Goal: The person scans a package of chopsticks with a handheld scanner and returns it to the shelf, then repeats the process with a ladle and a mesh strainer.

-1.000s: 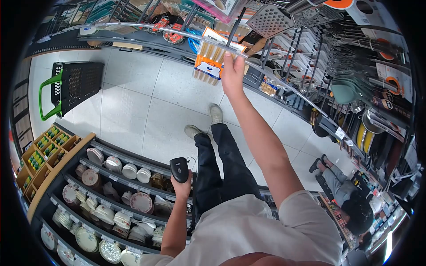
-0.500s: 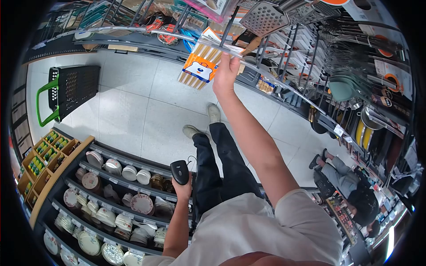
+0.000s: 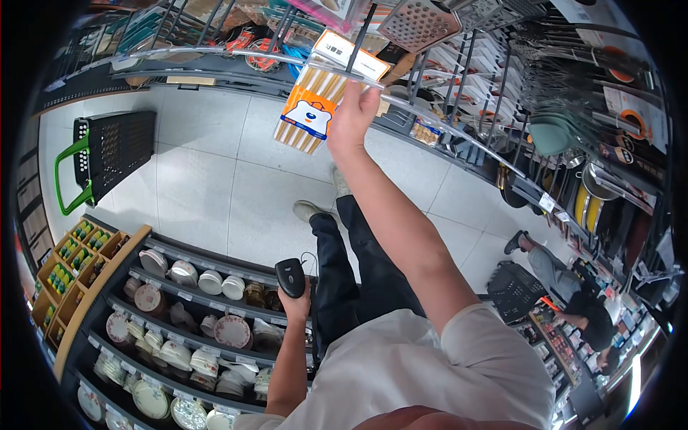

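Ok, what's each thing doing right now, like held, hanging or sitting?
Orange-and-white pack of wooden sticks: tilted, held up by the right hand.
Black handheld scanner: gripped in the left hand.
Black plastic basket with green handle: on the floor, untouched.
Metal grater: hanging on the rack.
Patterned plates: sitting on shelves.

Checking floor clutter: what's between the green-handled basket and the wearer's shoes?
Head view: only bare floor tiles between the basket and the shoes; nothing lies there.

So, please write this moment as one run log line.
left hand: holds black handheld barcode scanner | right hand: grips orange-and-white pack of wooden chopsticks | floor: black plastic basket, green handle
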A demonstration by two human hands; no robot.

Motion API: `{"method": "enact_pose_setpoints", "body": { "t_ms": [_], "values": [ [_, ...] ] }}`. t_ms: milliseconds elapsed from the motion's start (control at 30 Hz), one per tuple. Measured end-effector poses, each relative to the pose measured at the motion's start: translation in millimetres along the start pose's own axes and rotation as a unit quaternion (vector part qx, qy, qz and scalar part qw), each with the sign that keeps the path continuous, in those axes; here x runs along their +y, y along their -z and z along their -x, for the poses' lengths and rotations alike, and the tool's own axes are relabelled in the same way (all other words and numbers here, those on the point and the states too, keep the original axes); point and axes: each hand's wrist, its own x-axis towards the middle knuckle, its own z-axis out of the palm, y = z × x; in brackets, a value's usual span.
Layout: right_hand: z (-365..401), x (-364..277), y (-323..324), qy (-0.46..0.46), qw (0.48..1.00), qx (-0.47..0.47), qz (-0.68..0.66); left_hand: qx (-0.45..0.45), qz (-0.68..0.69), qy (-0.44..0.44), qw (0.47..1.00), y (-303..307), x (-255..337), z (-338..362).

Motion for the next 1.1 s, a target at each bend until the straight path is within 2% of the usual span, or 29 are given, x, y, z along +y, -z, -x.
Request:
{"method": "enact_pose_setpoints", "body": {
  "t_ms": [100,233,467,533,567,600,667,800,867,900,967,1000,1067,1100],
  "values": [
    [2,-3,-8,-0.005,0.999,0.034,-0.005,-0.009,-0.006,-0.014,1.0,2,-10,-5],
    [-2,5,-8,0.012,0.999,0.028,0.013,0.003,-0.014,-0.02,1.0,2,-13,-5],
    [-40,5,-6,0.045,0.987,0.027,0.151,0.019,-0.023,-0.011,0.999,4,-2,-1],
    [-56,6,-2,0.057,0.988,-0.012,0.141,0.018,-0.033,-0.017,0.999,6,-5,0],
    [-69,17,2,0.139,0.973,-0.013,0.184,0.017,-0.043,-0.027,0.999,6,-6,0],
    [-75,26,11,0.139,0.973,-0.013,0.185,0.016,-0.042,-0.026,0.999,7,-6,1],
    [-78,24,11,0.153,0.949,0.011,0.274,0.012,-0.036,-0.011,0.999,8,-6,3],
    [-72,32,11,0.14,0.959,0.032,0.246,0.0,-0.033,0.002,0.999,11,-9,4],
    [-60,45,24,0.148,0.898,0.07,0.409,-0.005,-0.043,0.001,0.999,13,-19,1],
    [-52,48,36,0.148,0.898,0.07,0.409,-0.006,-0.043,0.001,0.999,14,-26,0],
    [-32,53,67,0.073,0.875,0.012,0.478,-0.004,-0.065,-0.01,0.998,18,-39,-4],
    [-22,58,84,0.073,0.875,0.01,0.478,-0.003,-0.064,-0.009,0.998,21,-41,-5],
    [-5,70,124,0.005,0.923,0.007,0.385,-0.057,-0.057,0.016,0.997,27,-45,-4],
    [1,71,145,0.003,0.923,0.006,0.385,-0.055,-0.057,0.018,0.997,32,-49,-4]
  ]
}}
